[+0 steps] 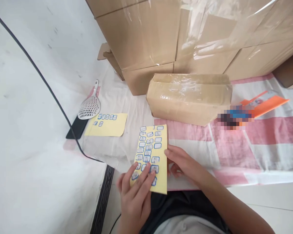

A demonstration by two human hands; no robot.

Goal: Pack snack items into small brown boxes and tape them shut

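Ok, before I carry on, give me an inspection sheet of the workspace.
Surface: wrinkled pink-and-white cloth.
Job's things: yellow sheet between the hands, bearing many blue-edged labels; second yellow sheet lying flat, fewer labels.
Clutter: white perforated ladle, dark flat object, taped carton; orange item, partly blurred out.
Hands: left hand, fingers over the held sheet's lower part; right hand touching its right edge.
Cables: black cable at left.
Surroundings: white wall, stacked cardboard.

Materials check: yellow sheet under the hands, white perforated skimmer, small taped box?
Yellow sheet: probably matt paper or thin card; thin, plain, no strong glare.
White skimmer: likely smooth moulded plastic; uniform white, regular holes, though coated metal can't be ruled out.
Small box: matt brown cardboard, by its creased folds; glossy patches suggest clear tape.
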